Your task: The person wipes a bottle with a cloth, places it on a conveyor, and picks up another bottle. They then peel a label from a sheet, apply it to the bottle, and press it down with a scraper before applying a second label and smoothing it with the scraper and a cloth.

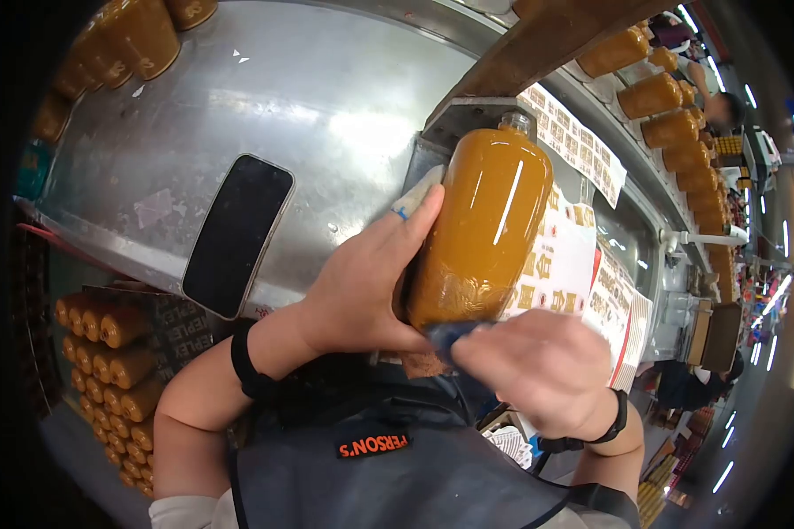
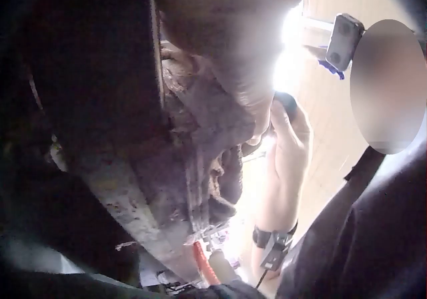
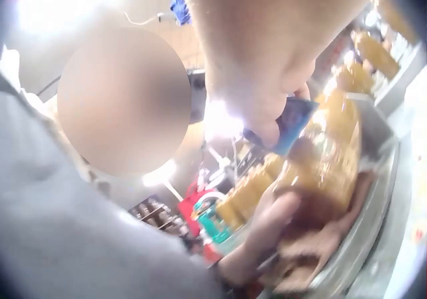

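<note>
So the big orange-brown bottle [image 1: 490, 225] is right around the middle of the head view, neck toward the top and tilted a bit to the right. The left hand [image 1: 362, 282] has its grip clamped round the bottle's left side and lower end. The right hand [image 1: 547, 361], kinda blurry, is just below that end with its grip together on a flat blue piece [image 3: 293, 124]; the right wrist view shows the pinch better. Can't tell from the blur if the blue piece is touching the bottle.

The bottle has a shiny, crinkly-looking patch near the bottom end. A black phone [image 1: 238, 236] sits on the metal desk [image 1: 344, 97], left of the left hand. Printed sheets [image 1: 560, 251] are spread just right of the bottle, gold and red markings on them. More filled bottles [image 1: 137, 40] stand upper left, a stack of bottles [image 1: 115, 379] is lower left, and a row of bottles [image 1: 675, 128] runs down the upper right.
</note>
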Demonstrator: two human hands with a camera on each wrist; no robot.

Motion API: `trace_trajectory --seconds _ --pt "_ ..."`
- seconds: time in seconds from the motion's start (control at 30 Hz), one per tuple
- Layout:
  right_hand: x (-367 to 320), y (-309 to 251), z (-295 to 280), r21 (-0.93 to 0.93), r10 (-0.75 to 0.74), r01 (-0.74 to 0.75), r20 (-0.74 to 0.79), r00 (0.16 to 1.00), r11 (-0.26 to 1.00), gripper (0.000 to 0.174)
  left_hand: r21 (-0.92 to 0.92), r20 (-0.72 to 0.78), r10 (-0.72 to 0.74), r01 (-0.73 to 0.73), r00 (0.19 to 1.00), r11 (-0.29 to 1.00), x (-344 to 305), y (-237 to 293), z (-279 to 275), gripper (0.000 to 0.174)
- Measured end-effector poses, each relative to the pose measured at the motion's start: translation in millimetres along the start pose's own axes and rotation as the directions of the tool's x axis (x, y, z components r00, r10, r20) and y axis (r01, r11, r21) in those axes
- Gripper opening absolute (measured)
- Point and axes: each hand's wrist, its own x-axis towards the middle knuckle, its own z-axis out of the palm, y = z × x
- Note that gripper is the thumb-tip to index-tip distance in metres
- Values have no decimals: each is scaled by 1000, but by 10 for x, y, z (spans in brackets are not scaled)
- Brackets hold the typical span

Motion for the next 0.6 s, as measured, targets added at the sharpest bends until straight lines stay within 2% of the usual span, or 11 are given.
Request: trace_trajectory --seconds 0.07,0.1,0.13,0.2,0.27,0.3,0.33,0.4,0.47,0.53,0.6 --pt "33 212 -93 -179 78 -89 -65 995 980 41 16 39 -64 63 997 998 -30 73 -21 122" --pt "27 151 -98 -150 73 -75 -16 997 986 40 20 32 -66 66 997 998 -42 78 -24 122" --pt "-12 70 19 -119 -9 4 -44 999 993 41 48 -1 -14 14 1000 999 -40 69 -30 118" --pt "75 -40 -47 -64 9 -7 30 1000 998 43 75 -30 37 -34 999 997 -12 73 -20 114" --pt "108 95 -128 -174 89 -85 15 996 981 44 146 -150 178 -156 972 977 30 102 17 104" --pt "94 84 -84 -245 22 -19 9 1000 969 44 144 -153 174 -153 973 978 10 93 24 104" --pt "70 12 -12 -185 -24 27 22 999 982 44 169 -141 181 -157 973 973 -5 71 26 102" --pt "153 -126 -33 -117 -28 42 115 993 992 46 192 -132 188 -161 973 968 -2 70 19 100" --pt "205 -7 -79 -203 3 5 42 999 979 43 202 -120 192 -166 974 965 4 103 -3 99" --pt "186 15 -42 -212 13 -2 52 999 977 42 218 -127 191 -161 973 963 -8 102 3 99" --pt "184 -133 35 -227 -149 182 156 976 957 43 235 -135 198 -162 971 958 -16 73 15 98"
